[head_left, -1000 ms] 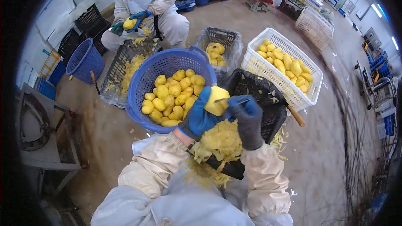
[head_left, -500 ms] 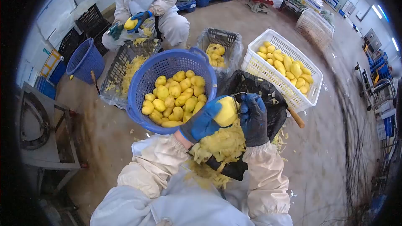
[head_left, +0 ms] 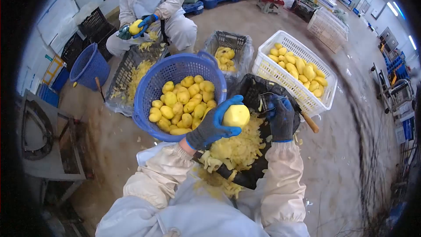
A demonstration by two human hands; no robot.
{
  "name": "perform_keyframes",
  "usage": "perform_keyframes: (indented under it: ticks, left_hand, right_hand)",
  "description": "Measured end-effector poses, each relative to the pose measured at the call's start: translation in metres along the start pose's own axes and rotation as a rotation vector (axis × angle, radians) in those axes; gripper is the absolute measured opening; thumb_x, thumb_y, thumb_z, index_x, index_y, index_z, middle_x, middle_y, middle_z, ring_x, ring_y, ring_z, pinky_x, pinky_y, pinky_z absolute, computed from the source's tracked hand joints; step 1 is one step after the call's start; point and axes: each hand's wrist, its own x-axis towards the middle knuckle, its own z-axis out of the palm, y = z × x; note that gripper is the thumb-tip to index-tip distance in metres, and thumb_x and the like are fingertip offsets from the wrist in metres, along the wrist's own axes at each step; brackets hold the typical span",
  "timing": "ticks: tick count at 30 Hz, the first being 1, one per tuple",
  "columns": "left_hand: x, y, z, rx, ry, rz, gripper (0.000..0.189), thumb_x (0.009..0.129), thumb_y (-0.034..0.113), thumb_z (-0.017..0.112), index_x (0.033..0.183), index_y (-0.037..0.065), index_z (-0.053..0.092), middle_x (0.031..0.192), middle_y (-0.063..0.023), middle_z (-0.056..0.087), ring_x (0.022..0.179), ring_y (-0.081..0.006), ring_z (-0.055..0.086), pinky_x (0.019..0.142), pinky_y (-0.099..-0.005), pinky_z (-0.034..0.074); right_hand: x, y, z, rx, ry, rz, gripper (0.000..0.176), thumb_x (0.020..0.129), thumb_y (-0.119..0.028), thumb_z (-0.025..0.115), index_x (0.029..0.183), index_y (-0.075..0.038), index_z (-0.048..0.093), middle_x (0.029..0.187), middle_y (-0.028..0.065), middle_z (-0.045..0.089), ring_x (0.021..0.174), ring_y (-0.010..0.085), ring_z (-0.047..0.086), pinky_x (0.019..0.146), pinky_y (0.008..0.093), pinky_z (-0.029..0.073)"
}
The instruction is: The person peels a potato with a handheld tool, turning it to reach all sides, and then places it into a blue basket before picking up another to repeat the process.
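A yellow potato [head_left: 237,116], its skin peeled away, rests in my left hand [head_left: 211,123], whose gloved thumb and fingers curl around its left side. My right hand [head_left: 281,117], in a dark glove with blue patches, is closed on a metal peeler [head_left: 265,103]; the handle is mostly hidden by the fingers. A small gap separates the peeler from the potato. Beneath both hands a heap of pale peelings [head_left: 239,147] lies in a crate lined with black plastic [head_left: 252,86]. Left of my left hand stands a purple basket [head_left: 147,83] full of yellow potatoes [head_left: 182,103].
A white crate [head_left: 302,90] at the right holds peeled potatoes. A wooden handle [head_left: 310,123] sticks out beside it. Behind are two plastic-lined crates, one with potatoes [head_left: 226,57], one with peelings [head_left: 139,77]. Across from me a co-worker [head_left: 153,8] holds a potato. A metal stand [head_left: 52,145] is at left.
My right hand with the peeler has moved right and away from the potato. My left hand has opened somewhat around the potato and turned it, showing more of its peeled face.
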Motion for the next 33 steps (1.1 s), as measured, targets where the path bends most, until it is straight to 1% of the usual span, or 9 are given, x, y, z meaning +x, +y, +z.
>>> perform_keyframes:
  ticks: [6,9,12,16,18,21,23,26,33]
  left_hand:
    - [0.000,-0.019,-0.001,0.289,-0.044,0.113,0.080,0.069,0.028,0.081,0.135,0.004,0.044,0.133,-0.0150,0.052,0.125,-0.0252,0.049,0.104,-0.0375,0.037]
    - [-0.001,-0.014,-0.002,0.194,-0.062,0.096,0.077,0.070,0.026,0.079,0.135,0.003,0.044,0.131,-0.0127,0.051,0.121,-0.0247,0.051,0.100,-0.0345,0.041]
    - [0.003,-0.023,-0.003,-0.293,-0.005,-0.017,0.071,0.076,0.023,0.074,0.136,0.004,0.041,0.129,-0.0107,0.051,0.116,-0.0242,0.053,0.096,-0.0330,0.046]
    - [0.006,-0.021,-0.004,-1.103,0.125,-0.191,0.054,0.091,0.023,0.059,0.138,0.006,0.039,0.127,-0.0108,0.052,0.112,-0.0228,0.056,0.092,-0.0370,0.051]
    - [0.009,-0.034,-0.003,-1.240,0.192,-0.210,0.044,0.095,0.020,0.053,0.135,0.006,0.041,0.122,-0.0101,0.055,0.107,-0.0225,0.058,0.089,-0.0407,0.053]
    - [0.006,-0.045,-0.002,-1.478,0.178,-0.367,0.041,0.096,0.024,0.052,0.132,0.004,0.045,0.116,-0.0088,0.058,0.102,-0.0212,0.060,0.087,-0.0370,0.053]
    - [-0.004,-0.021,-0.002,0.034,0.057,0.138,0.046,0.096,0.029,0.050,0.134,0.003,0.045,0.121,-0.0134,0.057,0.110,-0.0254,0.058,0.093,-0.0408,0.049]
    - [-0.006,-0.009,0.002,-0.917,-0.025,-0.219,0.049,0.097,0.032,0.048,0.134,0.000,0.043,0.122,-0.0126,0.057,0.108,-0.0246,0.059,0.095,-0.0379,0.048]
    - [0.006,-0.022,0.001,-1.142,0.088,-0.192,0.047,0.098,0.028,0.049,0.135,0.002,0.041,0.120,-0.0074,0.057,0.110,-0.0177,0.057,0.092,-0.0337,0.049]
  right_hand:
    - [-0.022,-0.017,0.036,-0.243,-0.144,0.122,0.012,0.088,-0.017,0.065,0.082,-0.007,0.063,0.060,-0.0014,0.057,0.045,0.0057,0.046,0.044,0.0192,0.037]
    - [0.001,0.000,0.002,-0.746,0.126,-0.613,0.014,0.090,-0.019,0.063,0.084,-0.006,0.063,0.062,-0.0006,0.056,0.048,0.0066,0.047,0.044,0.0192,0.037]
    - [-0.022,-0.047,0.028,-0.832,0.008,-0.704,0.017,0.092,-0.019,0.059,0.083,-0.004,0.061,0.065,0.0006,0.056,0.049,0.0071,0.047,0.044,0.0200,0.037]
    - [-0.028,-0.043,0.034,-0.133,-0.116,0.011,0.018,0.094,-0.018,0.056,0.091,-0.001,0.062,0.066,0.0021,0.056,0.051,0.0092,0.050,0.048,0.0220,0.041]
    - [-0.043,-0.033,0.055,-0.309,-0.201,-0.207,0.018,0.093,-0.018,0.058,0.091,-0.001,0.062,0.066,0.0025,0.058,0.052,0.0092,0.052,0.050,0.0223,0.042]
    - [-0.058,-0.015,0.079,-0.097,-0.175,0.048,0.014,0.090,-0.017,0.063,0.089,-0.003,0.063,0.065,0.0001,0.057,0.053,0.0063,0.050,0.049,0.0195,0.039]
    - [-0.061,-0.007,0.080,-0.204,-0.236,0.024,0.014,0.090,-0.018,0.062,0.090,-0.004,0.063,0.066,0.0005,0.058,0.054,0.0070,0.051,0.052,0.0200,0.041]
    - [-0.014,0.004,0.036,-0.124,0.083,-0.047,0.014,0.092,-0.018,0.061,0.091,-0.004,0.063,0.069,0.0023,0.062,0.055,0.0078,0.053,0.049,0.0215,0.042]
    - [-0.028,-0.025,0.041,0.160,-0.113,0.056,0.014,0.092,-0.018,0.060,0.093,-0.004,0.062,0.069,0.0014,0.058,0.053,0.0067,0.050,0.047,0.0190,0.040]
